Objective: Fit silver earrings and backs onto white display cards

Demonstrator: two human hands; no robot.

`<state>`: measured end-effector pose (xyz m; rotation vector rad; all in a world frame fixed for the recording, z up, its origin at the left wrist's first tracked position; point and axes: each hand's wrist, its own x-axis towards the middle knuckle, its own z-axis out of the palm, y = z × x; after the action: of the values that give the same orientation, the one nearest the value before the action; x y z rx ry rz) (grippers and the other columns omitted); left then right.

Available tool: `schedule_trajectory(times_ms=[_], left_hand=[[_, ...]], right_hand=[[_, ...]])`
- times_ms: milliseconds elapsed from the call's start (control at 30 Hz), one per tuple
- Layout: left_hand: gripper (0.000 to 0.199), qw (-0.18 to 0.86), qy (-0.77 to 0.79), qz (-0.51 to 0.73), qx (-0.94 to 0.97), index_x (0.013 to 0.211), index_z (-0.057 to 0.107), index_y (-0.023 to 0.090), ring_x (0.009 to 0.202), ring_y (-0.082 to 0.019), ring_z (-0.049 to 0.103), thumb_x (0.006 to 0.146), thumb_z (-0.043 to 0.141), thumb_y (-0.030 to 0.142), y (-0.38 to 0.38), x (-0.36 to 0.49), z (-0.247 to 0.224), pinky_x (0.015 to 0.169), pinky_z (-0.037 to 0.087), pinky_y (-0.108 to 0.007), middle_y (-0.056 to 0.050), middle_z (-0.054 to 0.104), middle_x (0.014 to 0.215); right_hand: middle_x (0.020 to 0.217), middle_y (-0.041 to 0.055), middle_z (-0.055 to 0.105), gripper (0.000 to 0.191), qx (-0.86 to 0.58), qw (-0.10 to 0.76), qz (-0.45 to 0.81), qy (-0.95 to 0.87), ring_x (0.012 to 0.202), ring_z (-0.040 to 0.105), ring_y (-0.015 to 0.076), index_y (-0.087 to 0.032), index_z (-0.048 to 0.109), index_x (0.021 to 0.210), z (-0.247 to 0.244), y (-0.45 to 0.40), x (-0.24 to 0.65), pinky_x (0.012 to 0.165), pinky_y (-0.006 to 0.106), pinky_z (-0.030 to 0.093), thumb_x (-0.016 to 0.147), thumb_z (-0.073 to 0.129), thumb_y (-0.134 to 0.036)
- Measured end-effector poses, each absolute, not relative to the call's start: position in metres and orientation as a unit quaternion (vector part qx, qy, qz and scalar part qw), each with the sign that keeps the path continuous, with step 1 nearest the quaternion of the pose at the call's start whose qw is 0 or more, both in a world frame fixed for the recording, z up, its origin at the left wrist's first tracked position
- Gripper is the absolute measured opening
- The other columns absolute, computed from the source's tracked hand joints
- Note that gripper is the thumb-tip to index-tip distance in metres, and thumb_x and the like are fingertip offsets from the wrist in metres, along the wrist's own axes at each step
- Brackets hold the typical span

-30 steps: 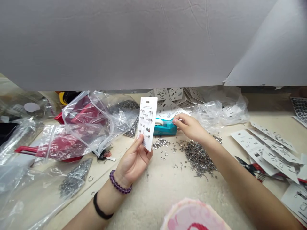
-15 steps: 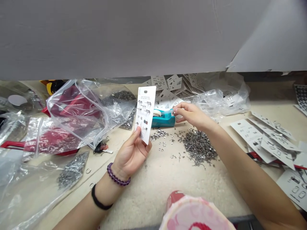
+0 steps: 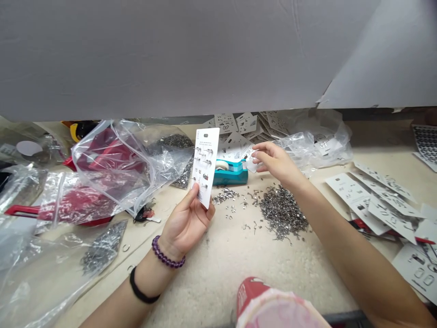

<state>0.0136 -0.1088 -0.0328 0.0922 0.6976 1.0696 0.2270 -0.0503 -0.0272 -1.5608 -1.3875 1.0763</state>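
My left hand [image 3: 189, 221] pinches a white jewellery card [image 3: 205, 166] near its lower end, thumb in front. Small metal earrings are fixed in rows on this upright card. Just right of it stands a turquoise tape dispenser [image 3: 232, 175] with a roll of tape inside. My right hand [image 3: 275, 161] is beside the dispenser's cutting end, thumb and fingers bent together on a short piece of clear tape [image 3: 251, 163], hard to make out. Below it lies a heap of small metal earrings [image 3: 283, 212], and a smaller scatter of metal pieces [image 3: 225, 195] lies in front of the dispenser.
Clear plastic bags [image 3: 133, 164] with metal pieces and red items cover the left side. More jewellery cards [image 3: 372, 196] overlap on the right, and others [image 3: 239, 125] are piled at the back. A pink-and-red object [image 3: 273, 305] rises at the near edge. A grey panel [image 3: 191, 59] overhangs the table.
My right hand has drawn slightly right, away from the tape dispenser, and the stretched tape strip has come apart from it. My left hand still holds the card in nearly the same place.
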Motion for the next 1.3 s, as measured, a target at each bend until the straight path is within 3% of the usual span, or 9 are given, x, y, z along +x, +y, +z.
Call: schedule_trajectory(times_ms=[133, 267, 500, 767, 1300], left_hand=[[0.027, 0.801, 0.325, 0.502, 0.040, 0.104, 0.055, 0.018, 0.058, -0.006, 0.063, 0.092, 0.031, 0.016, -0.109, 0.013, -0.033, 0.050, 0.053, -0.017, 0.001, 0.067, 0.085], [0.027, 0.802, 0.319, 0.503, 0.041, 0.104, 0.054, 0.017, 0.058, -0.007, 0.063, 0.092, 0.030, 0.016, -0.109, 0.014, -0.033, 0.049, 0.054, -0.018, 0.000, 0.067, 0.084], [0.027, 0.803, 0.316, 0.504, 0.035, 0.105, 0.053, 0.017, 0.057, -0.007, 0.063, 0.092, 0.030, 0.016, -0.109, 0.013, -0.034, 0.049, 0.054, -0.018, 0.000, 0.067, 0.083], [0.026, 0.807, 0.310, 0.502, 0.024, 0.105, 0.053, 0.016, 0.057, -0.007, 0.063, 0.092, 0.030, 0.016, -0.109, 0.013, -0.034, 0.049, 0.055, -0.019, 0.000, 0.067, 0.083], [0.026, 0.811, 0.306, 0.498, 0.020, 0.106, 0.052, 0.016, 0.057, -0.007, 0.063, 0.092, 0.031, 0.017, -0.109, 0.013, -0.035, 0.050, 0.054, -0.018, 0.000, 0.066, 0.082]], right_hand=[[0.093, 0.0088, 0.060, 0.026, -0.598, 0.317, 0.501, -0.539, 0.074, 0.059, 0.0169, -0.019, 0.056, 0.091, -0.024, -0.050, 0.229, 0.054, 0.028, 0.052, 0.081, 0.048, -0.041], [0.078, 0.0066, 0.060, 0.037, -0.613, 0.296, 0.461, -0.569, 0.065, 0.058, 0.0150, -0.018, 0.055, 0.076, -0.023, -0.053, 0.224, 0.049, 0.027, 0.050, 0.077, 0.049, -0.055], [0.089, 0.0059, 0.063, 0.017, -0.581, 0.357, 0.495, -0.538, 0.080, 0.063, 0.0151, -0.018, 0.053, 0.070, -0.026, -0.055, 0.221, 0.066, 0.026, 0.054, 0.077, 0.056, -0.033], [0.096, 0.0084, 0.065, 0.015, -0.561, 0.384, 0.566, -0.466, 0.083, 0.065, 0.0157, -0.017, 0.050, 0.073, -0.021, -0.058, 0.222, 0.070, 0.028, 0.055, 0.085, 0.048, -0.026], [0.085, 0.0063, 0.066, 0.014, -0.538, 0.414, 0.628, -0.381, 0.081, 0.066, 0.0141, -0.018, 0.048, 0.071, -0.041, -0.058, 0.228, 0.082, 0.028, 0.054, 0.085, 0.051, -0.020]])
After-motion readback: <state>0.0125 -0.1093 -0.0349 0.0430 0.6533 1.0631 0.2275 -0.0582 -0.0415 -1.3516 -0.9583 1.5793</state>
